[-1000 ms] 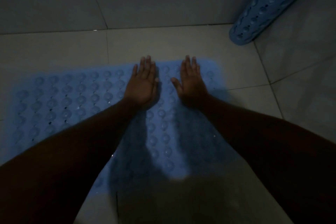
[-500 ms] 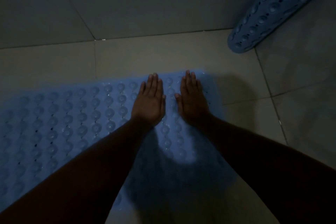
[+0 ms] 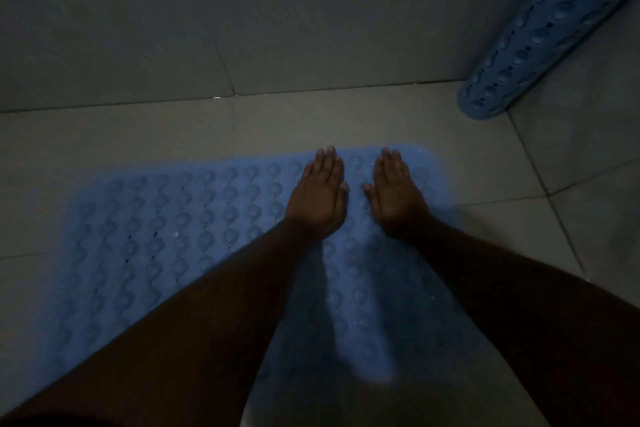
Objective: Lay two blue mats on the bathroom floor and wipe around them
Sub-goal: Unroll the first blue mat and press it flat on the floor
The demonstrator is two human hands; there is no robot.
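A blue mat with rows of round bumps lies flat on the tiled floor, running from the left edge to the middle. My left hand and my right hand rest palm down, side by side, on its far right end, fingers straight and pointing at the wall. Neither hand holds anything. A second blue mat, rolled up, leans in the right corner with its lower end on the floor. My forearms cover part of the flat mat's near side.
A grey tiled wall meets the floor just beyond the flat mat. Pale floor tiles with dark grout lines lie to the right of the mat. The room is dim.
Both hands stay flat on the mat's right end, and have slid a little toward its far edge. The view has shifted, so the mat shows more fully on the left.
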